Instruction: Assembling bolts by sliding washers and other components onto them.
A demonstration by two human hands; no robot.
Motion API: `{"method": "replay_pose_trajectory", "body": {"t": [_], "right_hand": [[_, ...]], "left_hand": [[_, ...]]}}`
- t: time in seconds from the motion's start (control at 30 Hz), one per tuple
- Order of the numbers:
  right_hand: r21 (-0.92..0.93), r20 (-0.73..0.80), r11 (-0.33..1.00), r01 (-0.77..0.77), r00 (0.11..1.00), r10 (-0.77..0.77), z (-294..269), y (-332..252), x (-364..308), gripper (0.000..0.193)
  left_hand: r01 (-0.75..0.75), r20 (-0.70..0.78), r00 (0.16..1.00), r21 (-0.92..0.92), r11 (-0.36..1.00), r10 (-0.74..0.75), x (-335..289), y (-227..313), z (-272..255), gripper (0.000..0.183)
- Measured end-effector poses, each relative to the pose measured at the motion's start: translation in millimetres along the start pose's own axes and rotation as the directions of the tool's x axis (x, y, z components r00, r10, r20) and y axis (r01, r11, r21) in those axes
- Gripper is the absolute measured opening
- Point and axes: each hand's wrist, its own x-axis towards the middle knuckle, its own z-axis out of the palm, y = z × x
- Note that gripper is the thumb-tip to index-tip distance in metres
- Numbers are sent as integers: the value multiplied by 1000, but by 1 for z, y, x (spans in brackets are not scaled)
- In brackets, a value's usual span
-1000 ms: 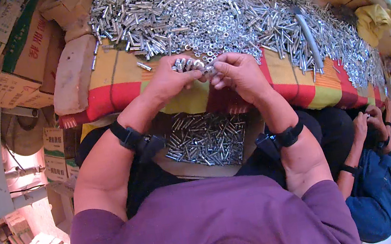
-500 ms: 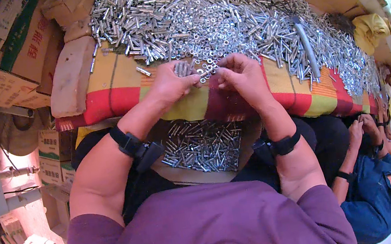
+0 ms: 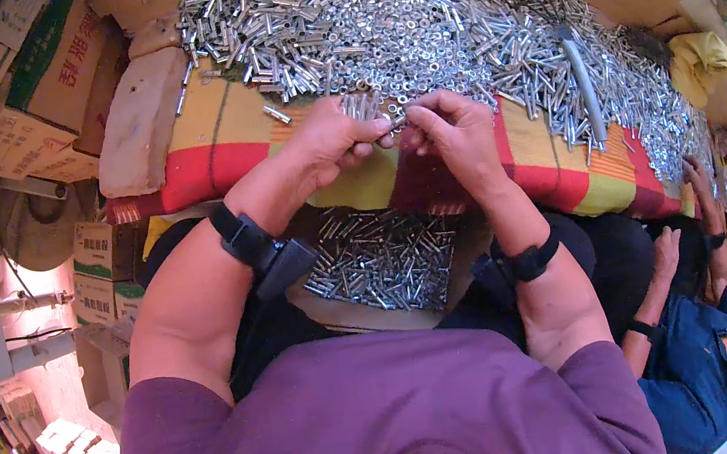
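Several metal sleeves (image 3: 359,105) stick up from my left hand (image 3: 329,146), whose fingers are closed round them. My right hand (image 3: 462,134) is pinched close beside its fingertips; whatever is between the finger and thumb is too small to make out. Both hands hover over the near edge of a checked cloth (image 3: 216,169). Just beyond them lies a heap of loose nuts and washers (image 3: 412,44). More metal sleeves (image 3: 283,52) are piled to its left, and thin bolts or pins (image 3: 527,65) to its right. One loose sleeve (image 3: 277,115) rests on the cloth by my left hand.
Below my hands, a carton of metal pins (image 3: 383,266) stands between my legs. A pale block (image 3: 139,119) edges the cloth at left, near stacked cartons (image 3: 50,113). A grey strip (image 3: 584,89) lies on the heap. At right sits a co-worker in dark blue (image 3: 703,360).
My left hand has tilted its thumb toward the right hand, and both stay close together. The view has shifted slightly. At right, one of the co-worker's hands has reached up toward the heap.
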Motion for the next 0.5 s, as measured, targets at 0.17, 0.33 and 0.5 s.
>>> {"method": "replay_pose_trajectory", "body": {"t": [0.17, 0.33, 0.5], "right_hand": [[-293, -7, 950, 106, 994, -113, 1, 12, 21, 22], [-137, -124, 981, 133, 981, -151, 9, 10, 30, 36], [558, -114, 818, 139, 989, -90, 24, -5, 10, 71]], "left_hand": [[-173, -98, 973, 297, 939, 210, 6, 0, -4, 8], [-253, -41, 951, 459, 851, 305, 3, -1, 12, 11], [-271, -62, 947, 369, 889, 314, 0, -15, 21, 12]]}}
